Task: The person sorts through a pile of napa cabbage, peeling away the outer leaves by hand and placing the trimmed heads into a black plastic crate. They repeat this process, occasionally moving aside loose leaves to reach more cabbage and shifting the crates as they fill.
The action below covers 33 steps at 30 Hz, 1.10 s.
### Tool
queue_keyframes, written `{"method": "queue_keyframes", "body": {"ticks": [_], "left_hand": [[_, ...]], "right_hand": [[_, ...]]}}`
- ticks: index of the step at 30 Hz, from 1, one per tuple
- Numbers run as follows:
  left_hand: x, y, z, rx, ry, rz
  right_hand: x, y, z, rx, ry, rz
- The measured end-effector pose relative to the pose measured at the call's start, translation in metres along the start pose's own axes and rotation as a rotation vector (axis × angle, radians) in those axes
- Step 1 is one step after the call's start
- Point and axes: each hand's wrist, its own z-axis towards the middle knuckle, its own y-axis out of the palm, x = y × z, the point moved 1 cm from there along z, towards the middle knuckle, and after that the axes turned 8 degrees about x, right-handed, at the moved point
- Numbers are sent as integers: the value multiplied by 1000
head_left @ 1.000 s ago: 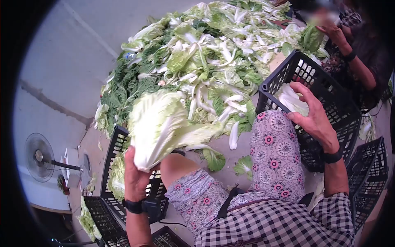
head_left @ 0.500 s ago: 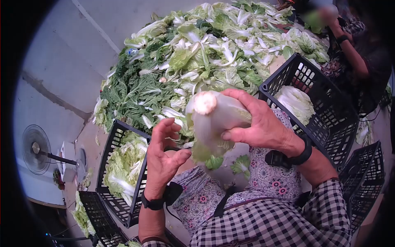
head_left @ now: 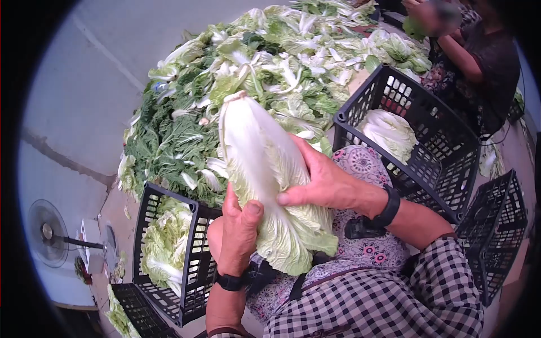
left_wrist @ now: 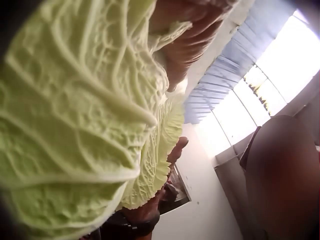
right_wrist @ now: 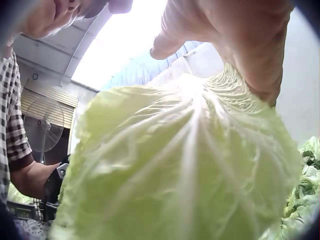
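A napa cabbage (head_left: 265, 163) is held between both hands over the lap, its cut base up and its leafy end down. The left hand (head_left: 239, 228) grips its lower left side, thumb on the front. From the right, the right hand (head_left: 324, 177) holds its middle, thumb across the white rib and the other fingers partly hidden behind. Pale veined leaves (left_wrist: 75, 125) fill much of the left wrist view. In the right wrist view the right hand (right_wrist: 235, 35) is over the leafy end (right_wrist: 180, 160).
A large heap of loose leaves (head_left: 282, 73) lies in front. A black crate (head_left: 434, 129) at the right holds one cabbage (head_left: 389, 134); another crate (head_left: 194, 265) at the left holds cabbage (head_left: 166, 242). A fan (head_left: 48, 231) stands far left; another person (head_left: 479, 62) sits at upper right.
The cabbage was in the left hand, then in the right with its base facing the camera. Now its base points away, and the left hand has closed on its side.
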Motion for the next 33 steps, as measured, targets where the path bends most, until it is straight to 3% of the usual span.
{"method": "queue_keyframes", "body": {"ticks": [3,4,8,10,14,17,19,22,24,26,28,33], "left_hand": [[-4,1,5,-130,55,-21],[-3,2,7,-125,124,-43],[-6,-27,15,-42,76,5],[-15,-54,15,-34,108,25],[-33,-91,7,59,5,-6],[-42,-101,3,139,-65,24],[-47,-105,2,177,-92,50],[-50,-109,2,142,-96,40],[-50,-108,0,135,-88,59],[-48,-112,-2,145,-80,79],[-48,-119,-9,166,-83,107],[-50,-160,-22,285,-78,153]], "right_hand": [[-6,-15,1,100,79,255],[-13,-25,-4,161,25,248],[-45,-74,-18,301,-201,216],[-66,-112,-37,444,-258,33],[-88,-181,-80,753,-397,-362],[-93,-212,-104,918,-300,-618],[-83,-240,-107,945,-231,-796],[-51,-275,-87,790,-18,-1056],[-10,-303,-75,642,-52,-1248],[12,-316,-69,604,176,-1203],[28,-322,-73,635,276,-1052],[17,-308,-88,533,367,-885]]}}
